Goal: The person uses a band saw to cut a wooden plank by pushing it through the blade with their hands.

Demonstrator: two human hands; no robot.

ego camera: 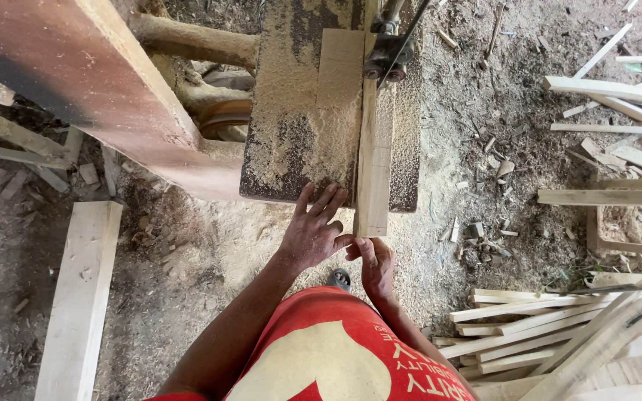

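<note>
Narrow wooden plank (374, 160) lying lengthwise on the sawdust-covered saw worktop (291, 126), its near end jutting past the edge, its far part beside the blade guide (385, 53). Left hand (312, 232) flat, fingers spread, grip wide, palm on the worktop edge, thumb against the plank's left side. Right hand (375, 266) under the plank's near end, grip curled up at it; whether closed on it, cannot tell. Cut slats (551, 327) piled on the floor at right.
</note>
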